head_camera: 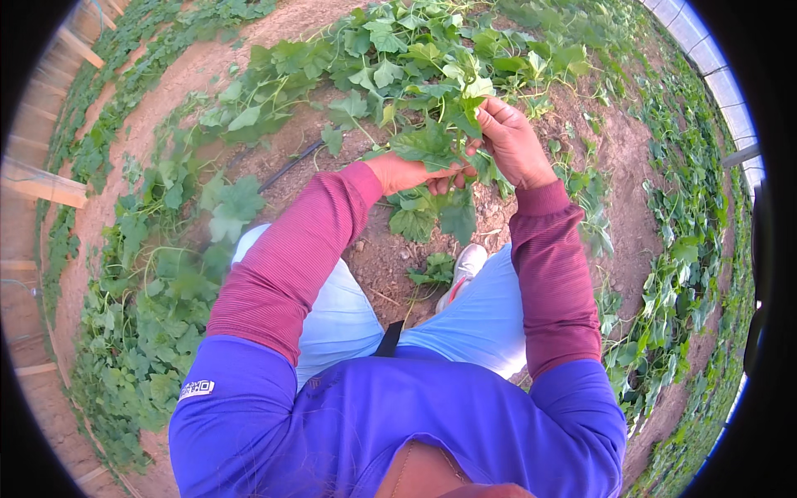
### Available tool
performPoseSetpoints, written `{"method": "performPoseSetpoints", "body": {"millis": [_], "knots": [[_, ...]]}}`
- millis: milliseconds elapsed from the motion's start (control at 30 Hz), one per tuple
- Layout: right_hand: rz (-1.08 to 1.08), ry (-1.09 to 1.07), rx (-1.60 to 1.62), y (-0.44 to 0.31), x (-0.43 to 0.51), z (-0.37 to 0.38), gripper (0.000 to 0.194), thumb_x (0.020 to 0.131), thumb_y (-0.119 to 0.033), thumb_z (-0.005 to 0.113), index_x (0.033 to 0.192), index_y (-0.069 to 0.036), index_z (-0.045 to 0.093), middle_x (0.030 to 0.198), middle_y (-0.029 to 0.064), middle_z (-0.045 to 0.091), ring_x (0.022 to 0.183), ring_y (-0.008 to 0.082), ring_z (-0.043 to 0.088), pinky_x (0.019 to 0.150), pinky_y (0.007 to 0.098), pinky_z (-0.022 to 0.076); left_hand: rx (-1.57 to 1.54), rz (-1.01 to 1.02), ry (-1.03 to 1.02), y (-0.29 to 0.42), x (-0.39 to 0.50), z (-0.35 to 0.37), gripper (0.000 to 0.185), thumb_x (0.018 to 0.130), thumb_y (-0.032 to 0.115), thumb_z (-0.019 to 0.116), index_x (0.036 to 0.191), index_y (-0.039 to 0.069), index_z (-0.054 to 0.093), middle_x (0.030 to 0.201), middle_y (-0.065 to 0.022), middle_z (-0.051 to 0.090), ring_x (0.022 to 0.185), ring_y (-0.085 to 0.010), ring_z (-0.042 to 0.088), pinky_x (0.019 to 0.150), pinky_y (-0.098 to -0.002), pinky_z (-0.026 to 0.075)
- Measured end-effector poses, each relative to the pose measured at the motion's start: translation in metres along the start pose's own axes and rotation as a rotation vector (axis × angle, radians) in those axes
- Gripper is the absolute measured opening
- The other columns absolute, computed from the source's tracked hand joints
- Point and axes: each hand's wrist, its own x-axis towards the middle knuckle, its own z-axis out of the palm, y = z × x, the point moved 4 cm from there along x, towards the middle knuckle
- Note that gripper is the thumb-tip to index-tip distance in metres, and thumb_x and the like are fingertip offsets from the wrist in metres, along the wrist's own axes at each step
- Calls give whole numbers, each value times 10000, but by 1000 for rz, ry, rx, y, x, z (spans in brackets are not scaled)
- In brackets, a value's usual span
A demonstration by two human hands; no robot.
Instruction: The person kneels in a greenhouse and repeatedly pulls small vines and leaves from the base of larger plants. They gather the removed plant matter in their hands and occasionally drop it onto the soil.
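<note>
My left hand [414,174] reaches in from the left, its fingers curled around a thin part of a leafy green vine [457,127] with lobed leaves. A broad leaf [426,146] lies over part of this hand and hides some of what it grips. Beside it on the right, my right hand [512,140] is raised a little higher, thumb and fingertips pinched on the leafy shoot. More lobed leaves [414,221] hang just below both hands. The exact spot pinched on the stem is too small to tell.
Rows of vines [155,311] run along the left and the right [679,267], with bare soil between. A black drip hose [291,165] lies on the ground at left of centre. My shoe [468,264] stands by a small plant [434,269]. Wooden posts [47,187] line the left edge.
</note>
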Motion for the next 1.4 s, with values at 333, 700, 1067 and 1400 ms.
{"method": "performPoseSetpoints", "body": {"millis": [333,700,1067,1400], "knots": [[-201,87,-639,-15,1,4,130,923,-84,435,995,-10,515,775,27,559,591,96,557,538,231,470,141,-46,6,-8,-8,-11,265,879,278,591,1028,63,634,804,-25,624,670,-102,561,608,-252,471],[-512,742,-225,-63,-16,-53,200,925,-124,446,1026,7,559,810,69,594,540,80,477,479,211,409,2,-151,111,-39,18,-47,385,947,396,431,1095,69,572,900,-28,605,783,-126,605,699,-248,493],[-711,480,-206,-57,-38,-32,140,881,-84,435,884,4,545,746,70,572,611,101,476,544,226,378,593,-149,-163,-68,178,-26,518,851,423,571,1129,-15,557,1117,-152,592,970,-244,595,898,-411,447],[95,-678,-916,34,-12,-12,282,694,-29,637,963,17,568,922,146,589,850,316,568,747,336,447,551,-220,538,-12,-32,-206,417,907,269,523,1252,37,488,1147,-74,571,1031,-160,552,899,-306,427]]}}
